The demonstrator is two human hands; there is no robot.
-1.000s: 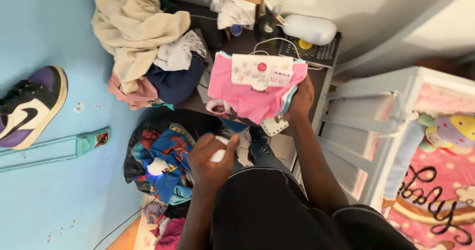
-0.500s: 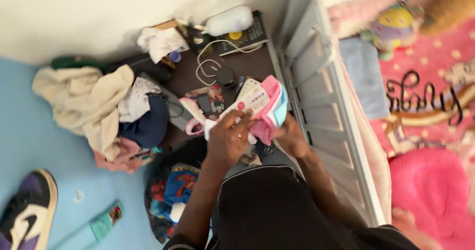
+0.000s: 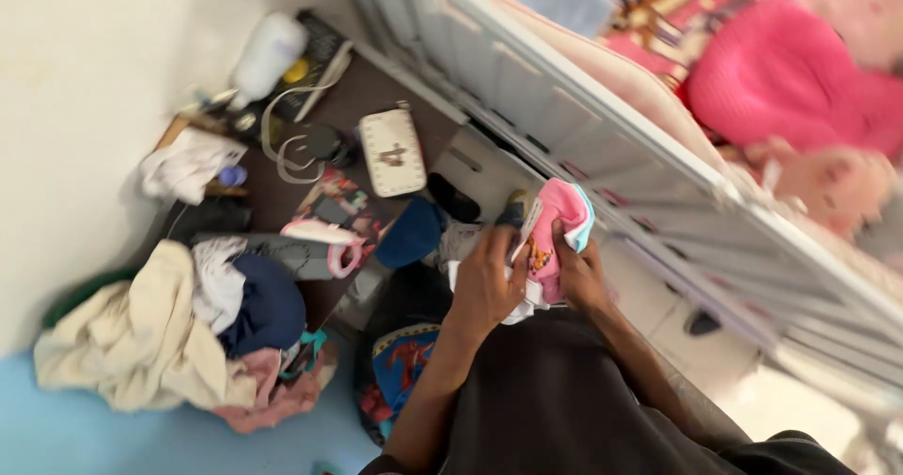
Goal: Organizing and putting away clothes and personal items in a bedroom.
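Note:
Both my hands hold a small bundle of pink clothing (image 3: 557,235) with a white card on it, close in front of my body. My left hand (image 3: 487,282) grips its left side, over a bit of white cloth. My right hand (image 3: 580,270) pinches its right edge, where a blue trim shows. The bundle hangs beside the white slatted side of a cot (image 3: 602,146).
A dark low table (image 3: 376,89) holds a white studded purse (image 3: 393,151), a white bottle (image 3: 268,50), cables and a pink-strapped item (image 3: 329,245). A heap of cream, navy and pink clothes (image 3: 188,334) lies at the left. A pink blanket (image 3: 790,80) fills the cot.
My view has swung right and tilted, so the cot now runs across the top. Both hands have closed on the pink bundle and drawn it lower, nearer my body.

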